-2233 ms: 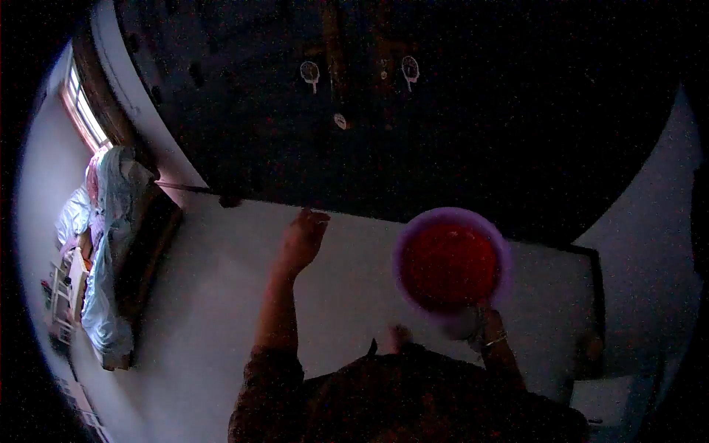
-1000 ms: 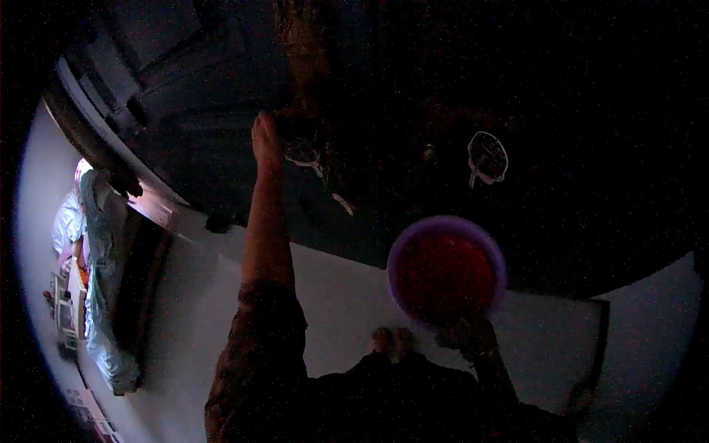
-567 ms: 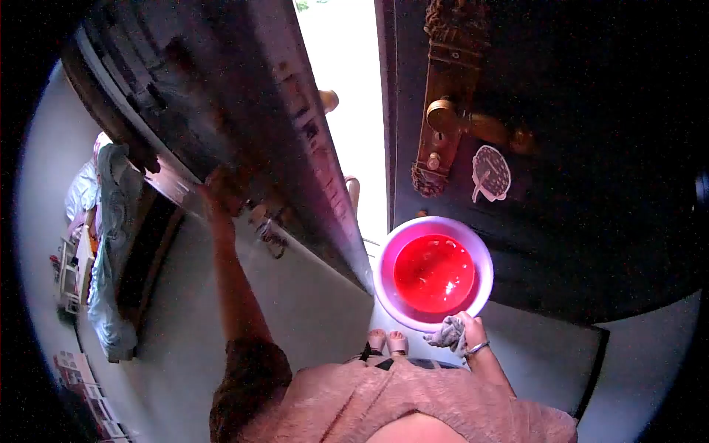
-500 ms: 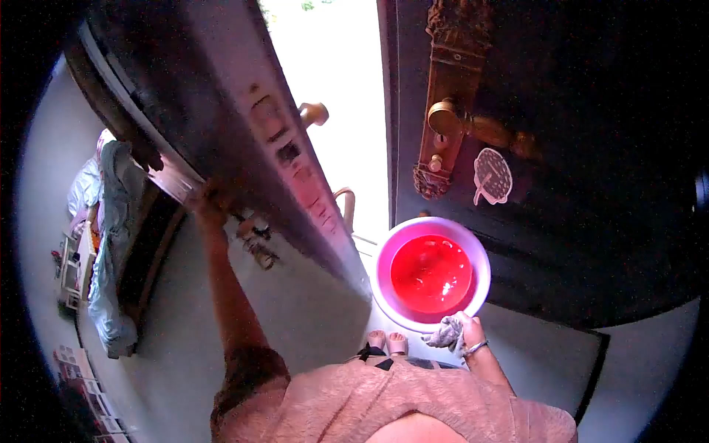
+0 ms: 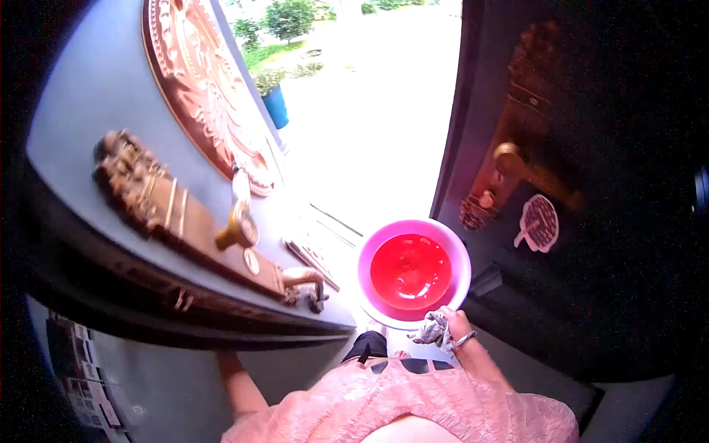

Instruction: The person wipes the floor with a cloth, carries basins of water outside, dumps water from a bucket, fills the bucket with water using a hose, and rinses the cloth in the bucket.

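A pink basin (image 5: pixel 368 310) with a red inside and liquid in it is held in front of my body, level with the gap between two door leaves. My right hand (image 5: pixel 459 325) is closed at its near right rim, with a crumpled grey cloth (image 5: pixel 433 329) bunched in the same grip. On the left, the door leaf (image 5: pixel 96 88) stands swung open, showing its ornate handle plate (image 5: pixel 181 214) and carved panel. My left forearm reaches up behind this leaf, which hides the hand.
The dark right door leaf (image 5: pixel 628 295) carries a handle plate and a leaf-shaped sticker (image 5: pixel 538 223). A threshold (image 5: pixel 332 221) crosses the doorway. Outside are bright ground, shrubs (image 5: pixel 289 18) and a blue pot (image 5: pixel 275 108).
The left door leaf has swung wider inward, exposing its outer face and more of the outside. My left hand has passed out of sight behind it. The basin stays in my right hand.
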The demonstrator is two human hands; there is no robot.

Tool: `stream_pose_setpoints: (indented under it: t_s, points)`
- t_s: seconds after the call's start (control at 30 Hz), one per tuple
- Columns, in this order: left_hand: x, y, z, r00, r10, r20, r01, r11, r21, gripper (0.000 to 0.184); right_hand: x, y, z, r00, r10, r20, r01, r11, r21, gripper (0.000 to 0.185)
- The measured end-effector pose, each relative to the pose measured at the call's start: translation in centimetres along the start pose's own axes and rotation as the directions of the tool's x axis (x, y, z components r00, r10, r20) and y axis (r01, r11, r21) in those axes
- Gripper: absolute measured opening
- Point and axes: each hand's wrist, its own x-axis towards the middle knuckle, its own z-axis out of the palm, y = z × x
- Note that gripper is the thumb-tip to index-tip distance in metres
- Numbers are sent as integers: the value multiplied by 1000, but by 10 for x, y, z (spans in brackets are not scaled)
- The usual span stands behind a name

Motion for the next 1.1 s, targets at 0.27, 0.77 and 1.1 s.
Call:
stream_pose_setpoints:
  t_s: [0.27, 0.77, 1.1]
  points:
    - [-92, -1, 2, 985, -67, -156, 94, 981, 172, 42, 42, 18, -62, 997, 81, 16, -82, 995, 64, 24]
    - [-171, 38, 149, 995, -68, -73, 83, 971, 225, 41, 81, -53, -151, 998, 7, -67, 11, 965, 263, 19]
    - [-105, 72, 145, 945, -29, -326, 135, 942, 306, 41, 157, -162, -80, 999, -25, -23, 29, 980, 195, 20]
